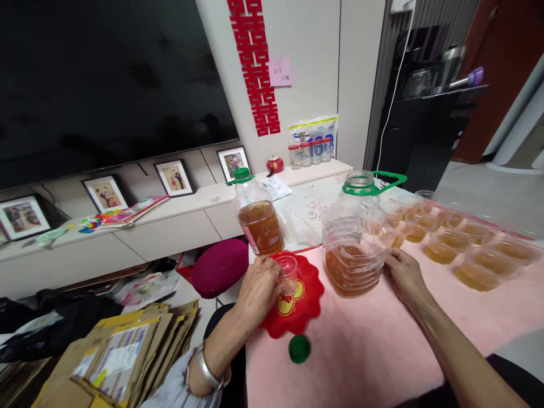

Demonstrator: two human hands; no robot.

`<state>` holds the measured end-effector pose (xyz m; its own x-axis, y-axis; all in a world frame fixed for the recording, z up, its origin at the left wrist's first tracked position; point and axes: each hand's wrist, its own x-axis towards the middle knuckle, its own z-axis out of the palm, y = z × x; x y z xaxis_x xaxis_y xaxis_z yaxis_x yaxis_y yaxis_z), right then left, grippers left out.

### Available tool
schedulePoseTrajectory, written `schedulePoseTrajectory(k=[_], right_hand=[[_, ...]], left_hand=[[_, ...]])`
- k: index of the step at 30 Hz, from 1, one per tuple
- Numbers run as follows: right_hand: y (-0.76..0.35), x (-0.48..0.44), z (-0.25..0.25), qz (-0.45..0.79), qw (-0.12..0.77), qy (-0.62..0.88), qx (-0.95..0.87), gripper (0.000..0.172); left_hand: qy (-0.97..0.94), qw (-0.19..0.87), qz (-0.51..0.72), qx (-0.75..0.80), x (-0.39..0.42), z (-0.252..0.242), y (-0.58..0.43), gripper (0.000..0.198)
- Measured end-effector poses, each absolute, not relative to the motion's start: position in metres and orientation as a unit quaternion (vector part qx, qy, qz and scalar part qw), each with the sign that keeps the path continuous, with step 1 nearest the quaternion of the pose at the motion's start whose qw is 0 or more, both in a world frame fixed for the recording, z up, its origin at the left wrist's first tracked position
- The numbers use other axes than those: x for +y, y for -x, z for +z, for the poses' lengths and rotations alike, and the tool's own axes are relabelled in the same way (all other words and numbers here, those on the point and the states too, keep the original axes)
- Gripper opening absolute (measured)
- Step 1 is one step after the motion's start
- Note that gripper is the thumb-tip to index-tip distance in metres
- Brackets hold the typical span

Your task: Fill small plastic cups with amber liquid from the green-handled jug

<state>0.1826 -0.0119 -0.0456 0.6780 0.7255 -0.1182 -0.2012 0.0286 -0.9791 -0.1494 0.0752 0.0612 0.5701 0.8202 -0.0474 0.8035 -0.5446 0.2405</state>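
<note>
My left hand (261,288) is closed on a small clear plastic cup (289,277), above a scalloped red tray (308,306) with gold printing. Against the right side of a large open plastic jug (352,266) are the bent fingers of my right hand (403,276); the jug partly hides the fingertips. Amber-brown liquid fills the lower part of this jug, and its green carry handle (393,180) sticks out to the right. A green screw cap (300,349) lies in front of the tray. Beyond my left hand stands a second jug (261,224), capped green and holding similar liquid.
Several clear cups of amber liquid (446,245) stand on the right of the pink tablecloth (361,351). Clear plastic wrapping (300,224) lies between the jugs. A magenta stool (221,267) and flattened cardboard boxes (123,351) are on the left. Jars (305,154) line the cabinet behind.
</note>
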Motion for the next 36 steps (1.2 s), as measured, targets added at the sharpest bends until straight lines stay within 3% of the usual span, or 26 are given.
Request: schedulePoseTrajectory(k=[10, 15, 22, 26, 29, 36], right_hand=[[-0.185, -0.012, -0.054, 0.327, 0.692, 0.601, -0.228, 0.027], [-0.186, -0.012, -0.052, 0.332, 0.688, 0.605, -0.224, 0.025], [-0.185, -0.012, -0.051, 0.337, 0.682, 0.606, -0.232, 0.024], [-0.186, -0.014, -0.052, 0.326, 0.683, 0.603, -0.253, 0.023], [-0.186, -0.015, -0.053, 0.316, 0.691, 0.590, -0.273, 0.022], [-0.184, -0.016, -0.054, 0.341, 0.715, 0.509, -0.336, 0.028]], left_hand=[[-0.859, 0.177, 0.137, 0.460, 0.056, 0.039, 0.159, 0.025], [-0.853, 0.150, 0.188, 0.463, 0.066, 0.028, 0.160, 0.024], [-0.851, 0.132, 0.247, 0.445, 0.062, 0.025, 0.160, 0.043], [-0.832, 0.125, 0.312, 0.440, 0.038, 0.038, 0.148, 0.044], [-0.809, 0.196, 0.347, 0.432, 0.012, 0.046, 0.122, 0.051], [-0.682, 0.462, 0.342, 0.453, -0.019, 0.031, 0.032, 0.112]])
